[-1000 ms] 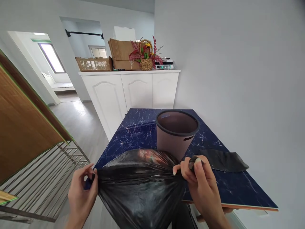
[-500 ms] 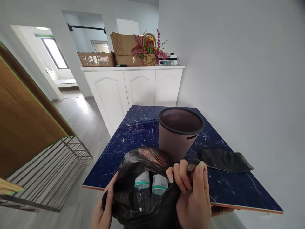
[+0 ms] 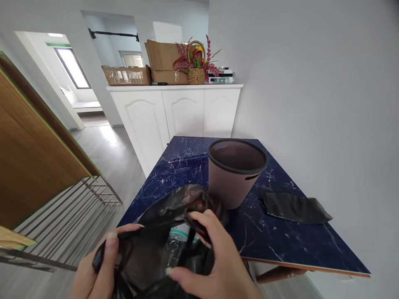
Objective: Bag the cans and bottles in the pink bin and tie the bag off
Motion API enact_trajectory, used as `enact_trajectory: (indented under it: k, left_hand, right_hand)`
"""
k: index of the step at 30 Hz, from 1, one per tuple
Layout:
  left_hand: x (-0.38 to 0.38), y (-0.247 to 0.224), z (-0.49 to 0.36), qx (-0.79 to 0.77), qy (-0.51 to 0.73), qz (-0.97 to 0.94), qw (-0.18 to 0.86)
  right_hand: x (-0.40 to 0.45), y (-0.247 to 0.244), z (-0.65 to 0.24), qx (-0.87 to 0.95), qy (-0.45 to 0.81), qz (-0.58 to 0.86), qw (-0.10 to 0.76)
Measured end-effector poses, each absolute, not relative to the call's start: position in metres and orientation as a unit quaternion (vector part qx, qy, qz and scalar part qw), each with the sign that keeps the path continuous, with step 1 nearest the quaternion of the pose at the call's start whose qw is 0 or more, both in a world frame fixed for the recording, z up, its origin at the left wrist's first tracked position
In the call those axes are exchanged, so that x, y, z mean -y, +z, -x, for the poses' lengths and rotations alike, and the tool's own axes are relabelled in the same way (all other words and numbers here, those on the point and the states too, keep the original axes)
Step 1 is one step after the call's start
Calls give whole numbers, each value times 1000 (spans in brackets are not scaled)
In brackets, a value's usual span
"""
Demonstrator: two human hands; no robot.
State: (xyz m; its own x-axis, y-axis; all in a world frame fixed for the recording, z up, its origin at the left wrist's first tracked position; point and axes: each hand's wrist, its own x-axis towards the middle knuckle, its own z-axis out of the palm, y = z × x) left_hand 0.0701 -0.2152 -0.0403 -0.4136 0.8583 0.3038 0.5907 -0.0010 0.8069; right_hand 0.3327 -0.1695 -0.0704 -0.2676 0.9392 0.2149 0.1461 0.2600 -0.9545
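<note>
A black plastic garbage bag (image 3: 168, 203) sits at the near edge of the blue table, its mouth facing me. Inside, a clear plastic bottle (image 3: 176, 245) with a white and teal label shows; a second is mostly hidden by bag folds. My left hand (image 3: 96, 265) pinches the bag's rim on the left between thumb and fingers. On the right, my right hand (image 3: 221, 261) grasps the bag around its opening, thumb low and index finger higher, with bunched plastic between them. Just beyond the bag stands an upright brownish-pink trash bin (image 3: 229, 187) with a dark rim.
The dark blue marbled tabletop (image 3: 181, 170) carries a flat black plastic piece (image 3: 296, 207) at right. A metal rack (image 3: 75, 224) stands at left. Behind are a white cabinet (image 3: 183, 112), cardboard boxes (image 3: 126, 77) and a flower basket (image 3: 196, 77). A wall runs along the right.
My left hand has moved left and down, drawing the bag's rim outward. My right hand has shifted left over the opening, its thumb and index finger now wider apart. The bottles are more covered.
</note>
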Motion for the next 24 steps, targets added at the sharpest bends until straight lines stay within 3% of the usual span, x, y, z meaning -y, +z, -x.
enact_trajectory:
  k: [4,10,17,24]
  left_hand:
    - [211,-20,-101,-572,471,-666,91]
    - [208,-39,-96,-472,512,-706,127]
    - [179,-68,-98,-440,451,-713,307]
    - [153,-74,-112,-461,423,-735,261]
  right_hand:
    - [162,-48,-304,753,421,367,348]
    - [151,-43,-299,762,392,289,427]
    - [148,-34,-301,669,511,266,470]
    - [138,-36,-333,636,533,290,477]
